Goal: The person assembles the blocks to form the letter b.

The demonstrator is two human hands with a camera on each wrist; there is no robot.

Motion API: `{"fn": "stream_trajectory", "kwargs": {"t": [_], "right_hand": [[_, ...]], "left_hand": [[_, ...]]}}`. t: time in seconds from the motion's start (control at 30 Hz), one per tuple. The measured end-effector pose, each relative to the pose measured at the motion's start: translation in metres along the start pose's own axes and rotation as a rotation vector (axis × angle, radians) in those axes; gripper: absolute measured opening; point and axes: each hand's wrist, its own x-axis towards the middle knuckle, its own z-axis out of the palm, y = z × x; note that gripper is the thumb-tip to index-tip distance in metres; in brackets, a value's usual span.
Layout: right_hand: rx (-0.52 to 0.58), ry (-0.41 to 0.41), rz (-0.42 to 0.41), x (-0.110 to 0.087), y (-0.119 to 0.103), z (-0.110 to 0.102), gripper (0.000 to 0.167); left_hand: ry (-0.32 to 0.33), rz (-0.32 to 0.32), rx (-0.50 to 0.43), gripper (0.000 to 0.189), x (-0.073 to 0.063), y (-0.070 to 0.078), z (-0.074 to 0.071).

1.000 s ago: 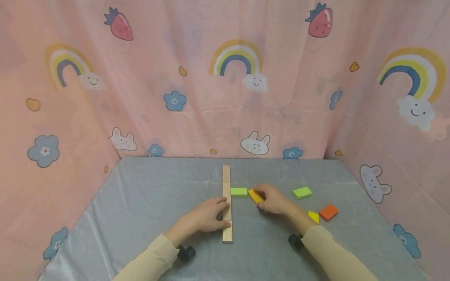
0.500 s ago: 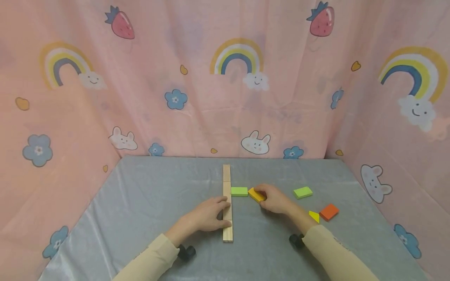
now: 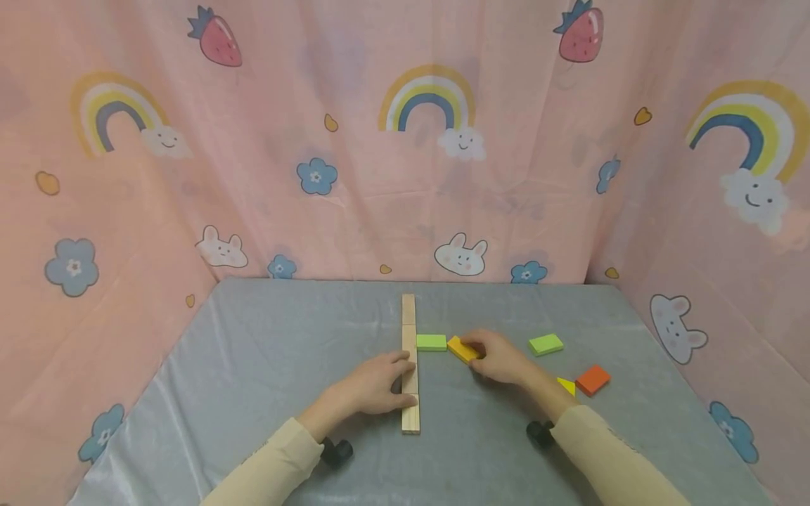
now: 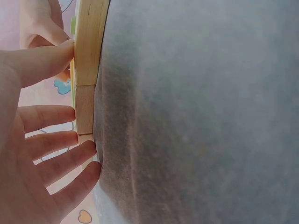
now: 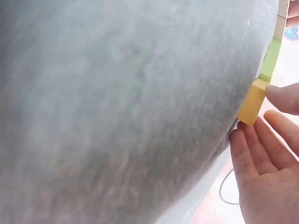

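Note:
A straight row of plain wooden blocks [image 3: 410, 416] runs away from me down the middle of the table. My left hand [image 3: 375, 383] touches it from the left, its fingers and thumb fairly straight along the row in the left wrist view. A light green block [image 3: 432, 343] lies crosswise against the row's right side. Just right of that, an orange-yellow block [image 3: 460, 348] sits at a slant, one corner at the green block's end. My right hand [image 3: 503, 358] pinches this block between thumb and fingers, covering its right part.
On the right of the grey-covered table [image 3: 285, 330] lie another green block [image 3: 545, 344], a red-orange block [image 3: 593, 380] and a yellow block [image 3: 567, 386] partly hidden by my right forearm. A pink patterned curtain [image 3: 367, 211] encloses the back and sides.
My right forearm has shifted slightly right and covers more of the yellow block. Both hands keep their hold and contact; the head view has tilted a little.

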Motion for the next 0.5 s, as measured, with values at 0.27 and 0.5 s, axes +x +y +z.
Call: {"fn": "stream_trajectory", "kwargs": {"t": [0.27, 0.5], "right_hand": [[0.040, 0.014, 0.027, -0.012, 0.000, -0.010, 0.042], [-0.009, 0.039, -0.021, -0.025, -0.005, -0.021, 0.032]], "left_hand": [[-0.006, 0.005, 0.000, 0.064, 0.001, 0.000, 0.000], [-0.011, 0.004, -0.004, 0.065, 0.001, -0.001, 0.000]]}}
